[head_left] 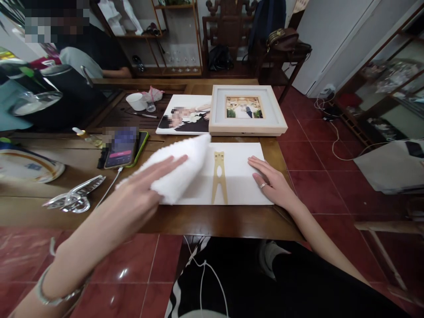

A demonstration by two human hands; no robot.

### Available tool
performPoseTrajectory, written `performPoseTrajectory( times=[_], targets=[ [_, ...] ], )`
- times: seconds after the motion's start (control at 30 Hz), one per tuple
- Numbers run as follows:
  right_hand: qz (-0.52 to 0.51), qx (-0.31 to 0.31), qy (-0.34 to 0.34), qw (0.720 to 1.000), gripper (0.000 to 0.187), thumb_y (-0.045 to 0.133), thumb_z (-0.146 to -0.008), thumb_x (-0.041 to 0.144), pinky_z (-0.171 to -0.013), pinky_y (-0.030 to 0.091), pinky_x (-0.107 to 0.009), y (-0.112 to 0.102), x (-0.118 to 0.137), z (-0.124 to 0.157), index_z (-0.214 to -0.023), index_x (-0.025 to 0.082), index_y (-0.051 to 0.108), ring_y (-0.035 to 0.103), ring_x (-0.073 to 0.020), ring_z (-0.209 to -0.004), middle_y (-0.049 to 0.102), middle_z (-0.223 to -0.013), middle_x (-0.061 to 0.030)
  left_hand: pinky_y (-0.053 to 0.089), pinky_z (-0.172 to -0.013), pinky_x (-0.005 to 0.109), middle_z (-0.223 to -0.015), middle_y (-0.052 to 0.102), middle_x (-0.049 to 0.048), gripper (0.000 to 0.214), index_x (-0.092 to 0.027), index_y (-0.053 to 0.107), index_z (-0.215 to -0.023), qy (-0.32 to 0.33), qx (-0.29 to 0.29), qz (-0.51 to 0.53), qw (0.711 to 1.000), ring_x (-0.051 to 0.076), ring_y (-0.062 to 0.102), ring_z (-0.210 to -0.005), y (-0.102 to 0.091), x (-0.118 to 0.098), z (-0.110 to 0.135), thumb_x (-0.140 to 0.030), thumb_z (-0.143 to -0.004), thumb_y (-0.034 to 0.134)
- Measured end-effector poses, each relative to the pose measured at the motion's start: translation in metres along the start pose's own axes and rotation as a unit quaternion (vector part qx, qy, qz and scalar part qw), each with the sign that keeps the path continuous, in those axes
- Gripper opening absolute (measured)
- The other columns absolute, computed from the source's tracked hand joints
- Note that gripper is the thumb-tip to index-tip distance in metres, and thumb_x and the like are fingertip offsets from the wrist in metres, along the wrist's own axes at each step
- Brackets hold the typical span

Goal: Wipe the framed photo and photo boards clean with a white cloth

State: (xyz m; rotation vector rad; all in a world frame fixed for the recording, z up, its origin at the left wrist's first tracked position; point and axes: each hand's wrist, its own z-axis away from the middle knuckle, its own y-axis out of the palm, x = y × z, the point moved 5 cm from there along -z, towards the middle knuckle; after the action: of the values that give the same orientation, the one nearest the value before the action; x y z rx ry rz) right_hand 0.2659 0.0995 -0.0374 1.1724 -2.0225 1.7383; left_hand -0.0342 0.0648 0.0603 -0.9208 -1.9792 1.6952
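A white flat board lies face down near the table's front edge, with a tan wooden stand piece on its back. My left hand holds a white cloth against the board's left part, fingers stretched over the cloth. My right hand rests flat and open on the board's right edge, a ring on one finger.
Behind the board sit a white framed photo and an unframed photo print. A phone on a cable, a silver heart-shaped object, a plate, a small bottle and a cup lie to the left. Another person sits at the far left.
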Motion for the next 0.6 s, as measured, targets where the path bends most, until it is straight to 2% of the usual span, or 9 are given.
performPoseTrajectory(
  times=[0.07, 0.1, 0.17, 0.23, 0.33, 0.43, 0.5, 0.6],
  targets=[
    [-0.001, -0.001, 0.002, 1.0, 0.04, 0.043, -0.096, 0.027, -0.118, 0.03, -0.049, 0.0, 0.0, 0.0, -0.135, 0.023, 0.052, 0.042, -0.0211, -0.138, 0.053, -0.143, -0.0075, 0.027, -0.119, 0.05, -0.157, 0.027, -0.0038, 0.034, -0.017, 0.065, -0.065, -0.008, -0.015, -0.058, 0.998, 0.028, 0.03, -0.143, 0.005, 0.012, -0.001, -0.002, -0.084, 0.041],
    [0.0, -0.001, 0.004, 1.0, 0.04, 0.043, -0.096, 0.027, -0.117, 0.031, -0.049, 0.0, -0.001, 0.0, -0.135, 0.023, 0.052, 0.042, -0.0213, -0.138, 0.053, -0.143, -0.0077, 0.024, -0.119, 0.054, -0.157, 0.027, -0.0032, 0.035, -0.016, 0.061, -0.057, -0.011, -0.008, -0.084, 0.996, 0.031, 0.027, -0.144, 0.012, 0.017, -0.003, -0.001, -0.082, 0.041],
    [0.0, 0.0, 0.009, 1.0, 0.04, 0.044, -0.096, 0.027, -0.117, 0.031, -0.049, 0.0, -0.001, 0.0, -0.135, 0.022, 0.053, 0.042, -0.0214, -0.138, 0.053, -0.143, -0.0083, 0.023, -0.118, 0.058, -0.157, 0.027, -0.0005, 0.033, -0.016, 0.06, -0.055, -0.023, 0.022, -0.105, 0.994, 0.033, 0.025, -0.144, 0.033, 0.026, -0.007, 0.001, -0.078, 0.043],
    [0.001, -0.001, 0.01, 1.0, 0.04, 0.044, -0.096, 0.027, -0.117, 0.031, -0.049, 0.0, -0.001, -0.001, -0.134, 0.022, 0.053, 0.042, -0.0211, -0.138, 0.053, -0.142, -0.0085, 0.026, -0.116, 0.058, -0.157, 0.027, 0.006, 0.029, -0.015, 0.064, -0.061, -0.027, 0.056, -0.098, 0.993, 0.035, 0.024, -0.144, 0.055, 0.031, -0.011, -0.001, -0.078, 0.045],
    [0.002, -0.003, 0.007, 1.0, 0.04, 0.044, -0.095, 0.027, -0.117, 0.031, -0.049, 0.001, -0.001, -0.001, -0.134, 0.023, 0.053, 0.042, -0.0206, -0.138, 0.054, -0.142, -0.0078, 0.028, -0.114, 0.058, -0.157, 0.025, 0.0152, 0.028, -0.012, 0.065, -0.064, -0.03, 0.051, -0.084, 0.995, 0.037, 0.022, -0.144, 0.076, 0.038, -0.018, -0.012, -0.085, 0.046],
    [0.002, -0.006, 0.007, 1.0, 0.04, 0.044, -0.095, 0.027, -0.117, 0.031, -0.048, 0.001, -0.001, -0.001, -0.133, 0.022, 0.054, 0.043, -0.0209, -0.137, 0.055, -0.141, -0.0082, 0.028, -0.113, 0.06, -0.155, 0.027, 0.0182, 0.036, -0.011, 0.066, -0.063, -0.037, 0.032, -0.078, 0.996, 0.038, 0.023, -0.143, 0.08, 0.045, -0.026, -0.022, -0.09, 0.045],
    [0.001, -0.006, 0.007, 1.0, 0.04, 0.044, -0.095, 0.027, -0.117, 0.031, -0.048, 0.001, -0.001, -0.001, -0.133, 0.022, 0.054, 0.043, -0.0214, -0.137, 0.055, -0.141, -0.0084, 0.028, -0.112, 0.061, -0.154, 0.029, 0.0184, 0.037, -0.011, 0.067, -0.065, -0.031, 0.039, -0.073, 0.996, 0.039, 0.023, -0.143, 0.077, 0.044, -0.028, -0.023, -0.091, 0.044],
    [-0.001, -0.006, 0.005, 1.0, 0.04, 0.044, -0.095, 0.028, -0.117, 0.032, -0.048, 0.0, -0.001, -0.001, -0.134, 0.022, 0.054, 0.043, -0.0218, -0.137, 0.054, -0.141, -0.0078, 0.027, -0.112, 0.064, -0.155, 0.029, 0.0163, 0.036, -0.011, 0.067, -0.066, -0.023, 0.066, -0.047, 0.997, 0.039, 0.021, -0.144, 0.072, 0.023, -0.02, -0.019, -0.091, 0.043]
  ],
)
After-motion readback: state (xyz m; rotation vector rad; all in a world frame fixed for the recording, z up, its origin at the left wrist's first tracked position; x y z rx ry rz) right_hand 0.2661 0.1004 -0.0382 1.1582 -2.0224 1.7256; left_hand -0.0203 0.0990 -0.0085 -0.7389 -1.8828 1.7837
